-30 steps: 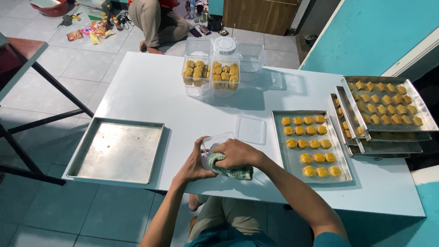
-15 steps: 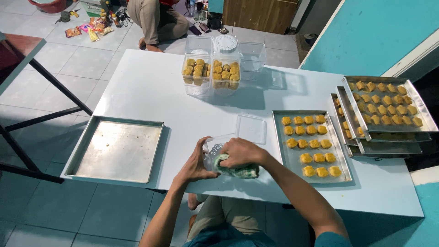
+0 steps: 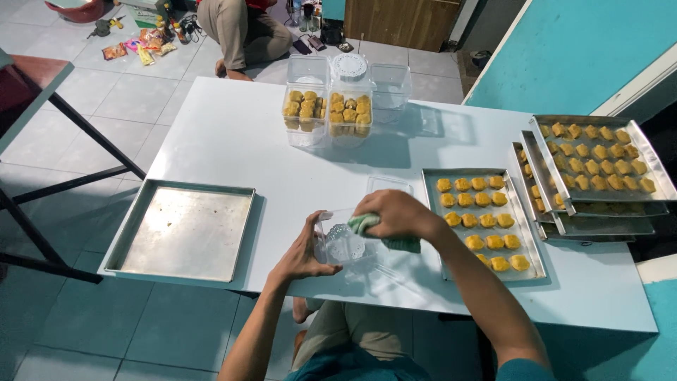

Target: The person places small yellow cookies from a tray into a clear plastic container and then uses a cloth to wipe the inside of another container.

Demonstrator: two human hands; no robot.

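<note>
My left hand [image 3: 303, 252] steadies a clear plastic container [image 3: 340, 244] tipped on its side near the table's front edge. A white doily shows through its wall. My right hand [image 3: 395, 214] is closed on a green cloth [image 3: 384, 231] pressed at the container's mouth. Its clear lid [image 3: 388, 185] lies flat just beyond my right hand. To the right sits a metal tray [image 3: 525, 240] holding several yellow cookies [image 3: 479, 212].
An empty metal tray [image 3: 185, 231] lies at the front left of the white table [image 3: 233, 148]. Two clear containers packed with cookies [image 3: 328, 113] stand at the back, an empty one [image 3: 391, 88] beside them. Stacked cookie trays [image 3: 599, 166] fill the right edge. A person [image 3: 236, 28] crouches on the floor beyond.
My right hand with the cloth has shifted slightly at the container's mouth. The container stays on its side in my left hand.
</note>
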